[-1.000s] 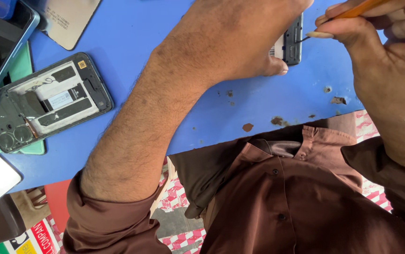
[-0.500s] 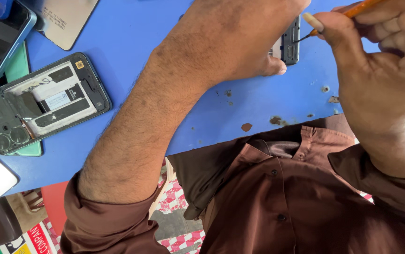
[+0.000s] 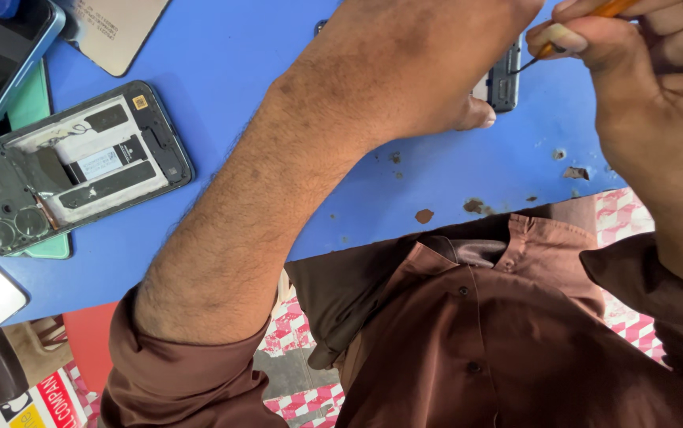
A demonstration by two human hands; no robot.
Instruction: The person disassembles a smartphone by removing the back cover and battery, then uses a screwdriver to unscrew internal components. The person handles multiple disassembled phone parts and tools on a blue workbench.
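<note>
Blue tabletop (image 3: 222,55): our left hand (image 3: 428,63) pins the phone (image 3: 504,79), right hand (image 3: 658,87) pinching the screwdriver (image 3: 563,40); one slip could gouge it.

Screwdriver tip (image 3: 525,63) nearer phone (image 3: 503,79).

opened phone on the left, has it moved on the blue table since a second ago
No. The opened phone lies at the same spot beside the green phone on the blue table.
</note>
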